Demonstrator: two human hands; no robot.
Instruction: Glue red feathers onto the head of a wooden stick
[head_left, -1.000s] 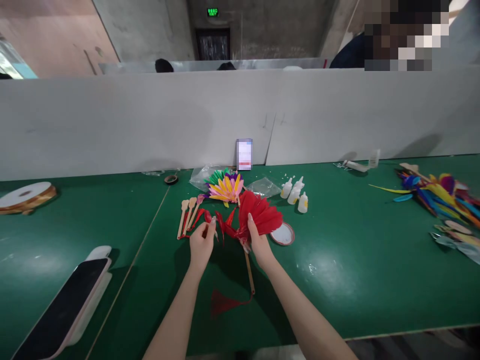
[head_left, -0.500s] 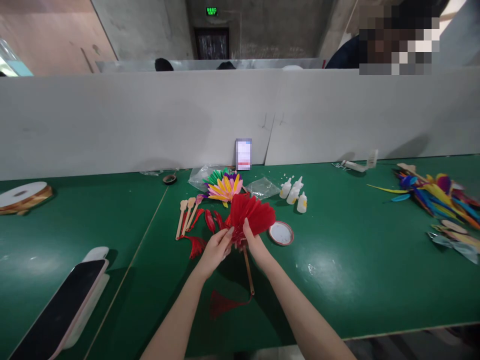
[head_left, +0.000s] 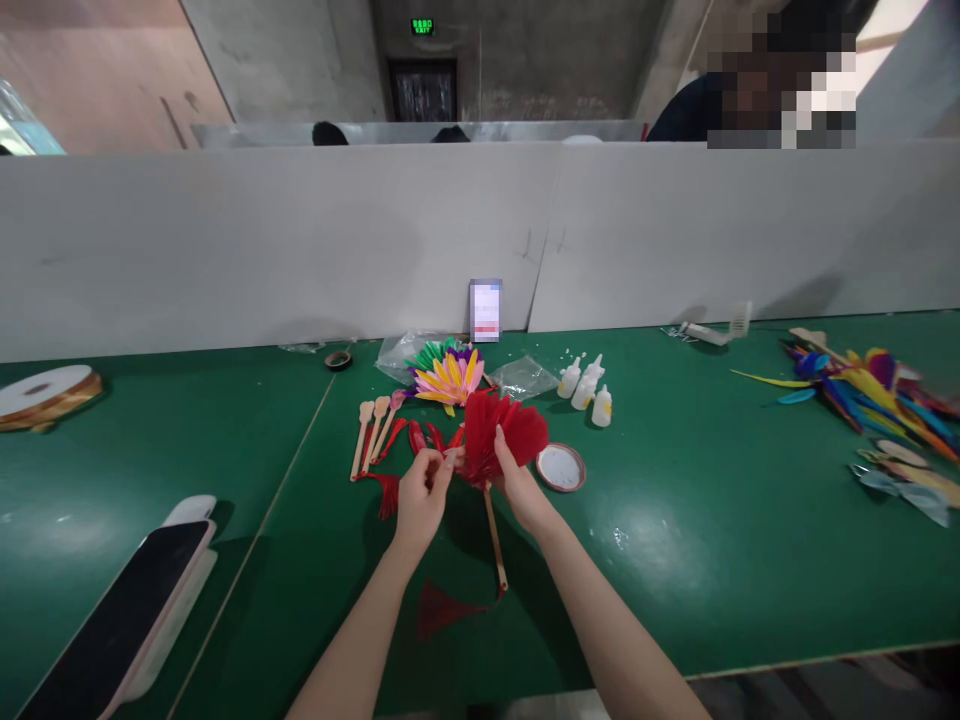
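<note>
A red feather fan [head_left: 517, 430] with a thin wooden handle is held over the green table, its feathers spread upward and a dark red tassel [head_left: 446, 610] trailing from the handle's lower end. My right hand [head_left: 517, 485] is closed on the lower right of the feathers, thumb laid over their front. At the fan's lower left edge, my left hand [head_left: 426, 490] has its fingertips pinched together; what is between them is too small to make out. Loose red feathers [head_left: 418, 438] lie just beyond the left hand, beside several wooden fan handles [head_left: 362, 440] with red tassels.
Behind the fan lie pink, yellow and green feathers [head_left: 450, 378] and plastic bags. White glue bottles [head_left: 601, 406] and a round white lid [head_left: 561, 467] are at right. Phones [head_left: 112, 620], a ribbon roll [head_left: 49, 392] and black tape [head_left: 338, 360] lie left; coloured feathers [head_left: 877, 385] far right.
My left hand has drawn slightly left and up from the fan's base, its fingers now pinched. The fan has turned a little in my right hand, which still grips it.
</note>
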